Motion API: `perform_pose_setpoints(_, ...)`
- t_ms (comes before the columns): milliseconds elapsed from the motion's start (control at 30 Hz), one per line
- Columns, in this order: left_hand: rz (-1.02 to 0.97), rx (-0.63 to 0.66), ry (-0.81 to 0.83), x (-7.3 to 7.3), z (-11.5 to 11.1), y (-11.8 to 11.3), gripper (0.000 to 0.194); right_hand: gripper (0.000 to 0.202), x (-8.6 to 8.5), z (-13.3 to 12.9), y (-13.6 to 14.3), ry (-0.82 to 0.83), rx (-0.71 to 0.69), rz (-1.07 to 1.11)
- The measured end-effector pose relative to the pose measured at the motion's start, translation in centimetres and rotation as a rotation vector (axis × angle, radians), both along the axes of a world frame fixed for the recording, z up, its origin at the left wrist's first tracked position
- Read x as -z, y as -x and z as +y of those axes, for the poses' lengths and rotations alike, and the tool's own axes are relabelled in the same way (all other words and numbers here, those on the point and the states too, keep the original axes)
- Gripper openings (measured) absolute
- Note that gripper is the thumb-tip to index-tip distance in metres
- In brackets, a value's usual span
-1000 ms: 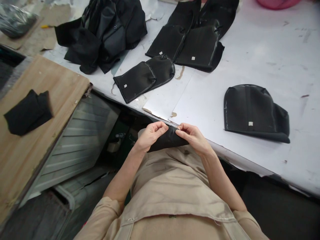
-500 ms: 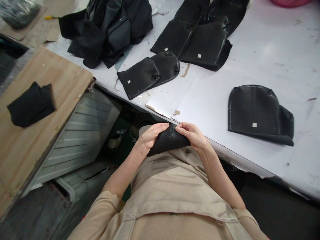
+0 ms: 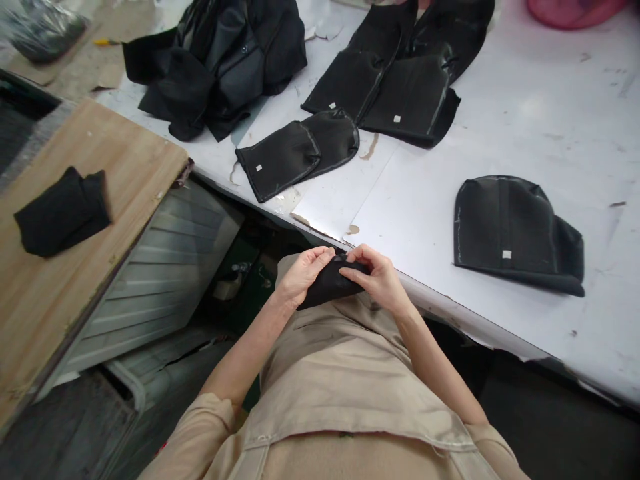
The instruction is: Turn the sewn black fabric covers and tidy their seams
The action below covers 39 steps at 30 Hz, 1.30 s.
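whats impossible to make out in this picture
All in the head view:
- held black piece: upper edge partly hidden by left hand and right hand
- pink object: top cut off by picture edge
- plastic bag: contents blurred
- rightmost white tag: any print too small to read

White-topped table (image 3: 525, 133), scuffed, brown patches (image 3: 353, 230) near front edge, slants across view. Wood-grain worktop (image 3: 137, 157) at left (edge looks chipped), grey slatted panel (image 3: 165, 253) below it. Space under table (image 3: 550, 397) is dark, detail lost. Soft pale glare (image 3: 533, 97) on table, upper right.
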<state>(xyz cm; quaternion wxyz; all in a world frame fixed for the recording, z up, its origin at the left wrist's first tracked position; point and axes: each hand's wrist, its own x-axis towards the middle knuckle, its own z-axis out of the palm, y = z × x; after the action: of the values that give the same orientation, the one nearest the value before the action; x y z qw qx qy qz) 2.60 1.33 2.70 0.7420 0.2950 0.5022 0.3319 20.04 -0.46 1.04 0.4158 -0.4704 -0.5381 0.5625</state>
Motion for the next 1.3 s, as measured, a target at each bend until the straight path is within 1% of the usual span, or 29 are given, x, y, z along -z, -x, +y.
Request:
perform_pose_setpoints(100, 0.027, -0.009, -0.003, 0.0, -0.1, 0.0, 0.038, 0.006, 0.2, -0.5, 0.3, -0.209, 0.003, -0.104)
perform_pose_setpoints(200, 0.069, 0.001, -0.026, 0.0, -0.2, 0.1, 0.036, 0.007, 0.7, -0.9, 0.4, -0.301, 0.035, -0.144)
perform_pose_setpoints(333, 0.108, 0.022, -0.042, -0.1, -0.2, -0.1, 0.033, 0.007, 1.0, -1.2, 0.3, -0.317, 0.058, -0.158)
perform_pose_setpoints(500, 0.165, 0.031, -0.091, -0.3, -0.3, -0.3, 0.030, 0.008, 0.9, -1.1, 0.1, -0.319, 0.056, -0.184)
perform_pose_setpoints(800, 0.276, 0.061, -0.176, -0.1, -0.3, -0.4, 0.026, 0.006, 0.8, -1.3, 0.2, -0.353, 0.079, -0.179)
perform_pose_setpoints(900, 0.283, 0.070, -0.193, -0.1, -0.3, -0.5, 0.024, 0.006, 0.5, -1.3, 0.0, -0.305, 0.074, -0.142)
perform_pose_setpoints(967, 0.295, 0.077, -0.207, -0.1, -0.3, -0.5, 0.022, 0.008, 0.2, -1.2, -0.3, -0.242, 0.044, -0.092)
perform_pose_setpoints(1067, 0.324, 0.091, -0.223, -0.3, -0.5, -0.5, 0.019, 0.014, -0.2, -0.9, -0.6, -0.078, 0.015, 0.012)
perform_pose_setpoints(1167, 0.395, 0.123, -0.274, -0.5, -0.7, -0.7, 0.016, 0.016, -0.3, -0.5, -0.6, 0.086, 0.051, 0.087)
perform_pose_setpoints(1233, 0.440, 0.143, -0.319, -0.7, -0.9, -1.0, 0.014, 0.017, -0.4, -0.2, -0.6, 0.118, 0.044, 0.098)
perform_pose_setpoints(1300, 0.460, 0.158, -0.348, -0.8, -1.0, -1.2, 0.014, 0.019, -0.5, 0.0, -0.7, 0.114, 0.007, 0.084)
